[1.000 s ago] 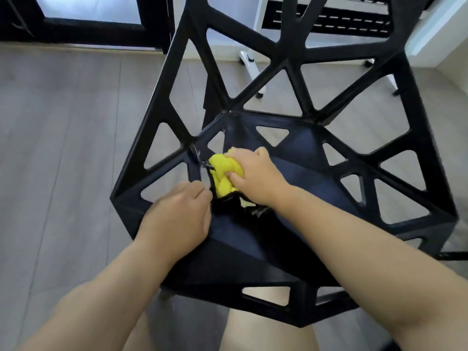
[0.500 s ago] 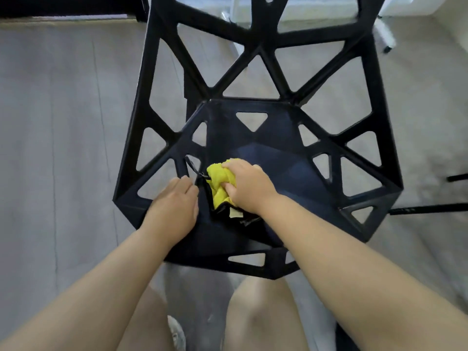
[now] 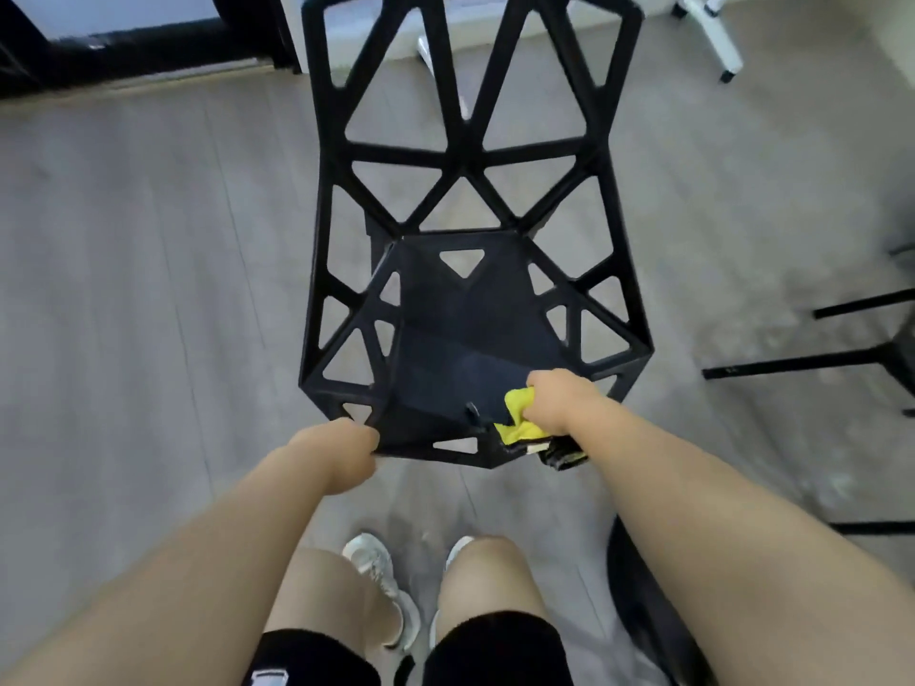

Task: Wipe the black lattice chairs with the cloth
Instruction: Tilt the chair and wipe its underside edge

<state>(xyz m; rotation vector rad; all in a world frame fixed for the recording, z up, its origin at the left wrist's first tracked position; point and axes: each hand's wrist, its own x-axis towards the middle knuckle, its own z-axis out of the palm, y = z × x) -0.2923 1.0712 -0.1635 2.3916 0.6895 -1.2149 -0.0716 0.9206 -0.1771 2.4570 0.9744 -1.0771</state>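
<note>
right grip (image 3: 559,403) curled round yellow cloth (image 3: 519,412) on black chair (image 3: 465,339) seat front; left grip (image 3: 341,450) clasps front edge.

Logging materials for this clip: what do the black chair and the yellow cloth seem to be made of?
Chair: likely moulded plastic, possibly coated metal; matte black, with faceted one-piece struts and only a dull sheen. Cloth: soft fabric, perhaps microfibre, yellow with a black part; it crumples and bunches in the right hand.
</note>
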